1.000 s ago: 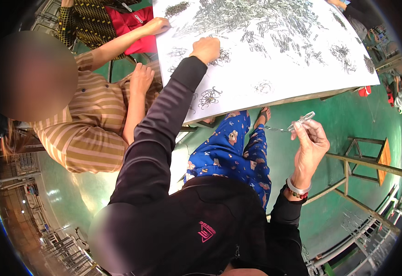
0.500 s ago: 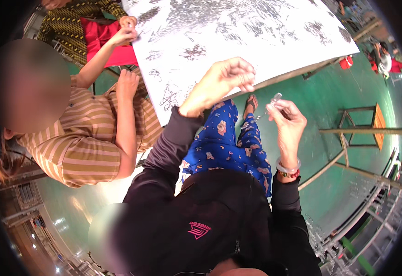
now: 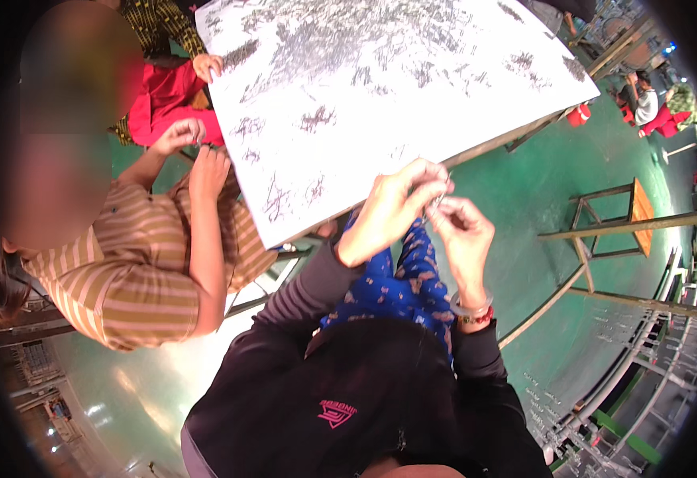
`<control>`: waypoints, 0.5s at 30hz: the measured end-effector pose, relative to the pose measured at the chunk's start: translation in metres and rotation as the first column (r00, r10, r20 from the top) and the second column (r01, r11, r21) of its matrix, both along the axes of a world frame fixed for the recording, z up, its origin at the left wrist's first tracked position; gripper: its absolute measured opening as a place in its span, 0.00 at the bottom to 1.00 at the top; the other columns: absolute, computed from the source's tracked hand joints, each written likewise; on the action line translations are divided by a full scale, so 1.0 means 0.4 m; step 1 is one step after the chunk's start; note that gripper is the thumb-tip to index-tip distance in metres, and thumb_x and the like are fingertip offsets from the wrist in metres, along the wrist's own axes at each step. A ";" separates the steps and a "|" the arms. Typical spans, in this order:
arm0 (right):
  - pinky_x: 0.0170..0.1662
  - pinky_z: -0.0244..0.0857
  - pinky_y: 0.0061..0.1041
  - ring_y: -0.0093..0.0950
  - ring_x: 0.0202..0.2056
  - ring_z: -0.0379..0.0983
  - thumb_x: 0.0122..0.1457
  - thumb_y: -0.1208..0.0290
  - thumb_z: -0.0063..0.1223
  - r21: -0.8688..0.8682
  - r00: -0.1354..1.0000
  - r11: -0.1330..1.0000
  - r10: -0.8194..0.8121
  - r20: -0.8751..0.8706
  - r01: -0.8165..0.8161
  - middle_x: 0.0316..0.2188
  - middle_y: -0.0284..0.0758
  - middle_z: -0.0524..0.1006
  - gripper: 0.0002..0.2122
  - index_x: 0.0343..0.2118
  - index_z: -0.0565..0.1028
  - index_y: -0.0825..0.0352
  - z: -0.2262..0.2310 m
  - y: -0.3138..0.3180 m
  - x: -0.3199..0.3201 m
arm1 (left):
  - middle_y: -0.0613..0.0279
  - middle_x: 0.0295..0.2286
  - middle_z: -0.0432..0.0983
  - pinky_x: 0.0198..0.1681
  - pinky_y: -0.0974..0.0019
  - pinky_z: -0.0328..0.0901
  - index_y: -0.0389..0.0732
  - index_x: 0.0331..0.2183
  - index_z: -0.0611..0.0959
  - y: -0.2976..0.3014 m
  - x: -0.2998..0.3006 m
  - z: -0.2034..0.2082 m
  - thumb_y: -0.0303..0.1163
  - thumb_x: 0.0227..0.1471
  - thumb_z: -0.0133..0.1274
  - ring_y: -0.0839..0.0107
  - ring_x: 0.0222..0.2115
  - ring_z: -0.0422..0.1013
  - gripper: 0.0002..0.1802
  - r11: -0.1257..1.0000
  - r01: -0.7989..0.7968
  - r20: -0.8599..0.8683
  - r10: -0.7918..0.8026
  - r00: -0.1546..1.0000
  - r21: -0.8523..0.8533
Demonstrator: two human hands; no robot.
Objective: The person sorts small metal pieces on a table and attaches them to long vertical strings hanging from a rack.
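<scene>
My left hand (image 3: 392, 209) and my right hand (image 3: 464, 233) meet just off the near edge of the white table, above my lap. Both are closed, with thumb and fingers pinched. Between the fingertips shows a small, shiny, clear piece (image 3: 437, 201), held by my right hand; its exact kind is too small to make out. What my left fingertips pinch is hidden. On the white tabletop (image 3: 348, 163) lie many thin dark pieces (image 3: 380, 56), in a broad spread at the far side and in small heaps (image 3: 316, 119) nearer me.
At my left sits a person in a striped shirt (image 3: 149, 279), both hands (image 3: 197, 151) close together beside the table edge. Another person's hand (image 3: 207, 67) touches the table's far left. A wooden stool (image 3: 642, 215) and a rail (image 3: 619, 226) stand to the right on the green floor.
My hands have come together from apart, the right moving left and the left moving nearer my body. The neighbour's hands have drawn together. The view has shifted slightly.
</scene>
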State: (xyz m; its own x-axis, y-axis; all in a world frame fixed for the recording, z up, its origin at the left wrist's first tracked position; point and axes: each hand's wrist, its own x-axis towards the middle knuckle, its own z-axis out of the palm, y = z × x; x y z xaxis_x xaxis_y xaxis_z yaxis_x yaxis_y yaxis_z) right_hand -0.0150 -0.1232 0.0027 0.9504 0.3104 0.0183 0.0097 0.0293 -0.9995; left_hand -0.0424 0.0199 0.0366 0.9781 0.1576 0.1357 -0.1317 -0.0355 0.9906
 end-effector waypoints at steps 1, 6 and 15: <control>0.33 0.64 0.13 0.14 0.28 0.69 0.46 0.83 0.60 -0.022 1.000 1.000 0.017 -0.003 -0.017 0.26 0.27 0.75 0.07 0.30 0.77 0.71 -0.006 -0.005 0.009 | 0.61 0.30 0.76 0.40 0.70 0.65 0.34 0.34 0.75 0.000 -0.005 0.004 0.26 0.53 0.49 0.76 0.34 0.71 0.06 1.000 -0.015 0.005 0.015 1.000 0.018; 0.34 0.66 0.16 0.18 0.31 0.72 0.52 0.79 0.54 -0.028 1.000 0.999 0.026 0.005 -0.026 0.28 0.33 0.77 0.09 0.36 0.76 0.74 -0.015 -0.045 0.175 | 0.59 0.28 0.77 0.37 0.71 0.66 0.34 0.32 0.75 -0.015 0.001 -0.010 0.24 0.53 0.49 0.75 0.31 0.73 0.04 0.995 -0.022 0.051 0.017 0.999 0.097; 0.34 0.66 0.35 0.44 0.31 0.72 0.47 0.83 0.47 -0.559 0.694 0.766 0.214 0.688 0.317 0.28 0.47 0.76 0.12 0.37 0.74 0.72 -0.205 0.146 0.657 | 0.59 0.28 0.76 0.39 0.70 0.66 0.33 0.30 0.75 -0.024 0.005 -0.097 0.22 0.52 0.49 0.74 0.32 0.72 0.02 0.996 0.027 -0.018 -0.026 1.000 0.082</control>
State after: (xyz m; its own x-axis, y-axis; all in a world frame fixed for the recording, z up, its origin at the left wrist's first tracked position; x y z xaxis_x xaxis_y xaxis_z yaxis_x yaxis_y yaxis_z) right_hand 0.2479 -0.0649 -0.0792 0.7462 0.4521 0.4886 0.6620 -0.5811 -0.4734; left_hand -0.0403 0.0104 -0.0023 0.9841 0.1206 0.1306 -0.1170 -0.1134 0.9866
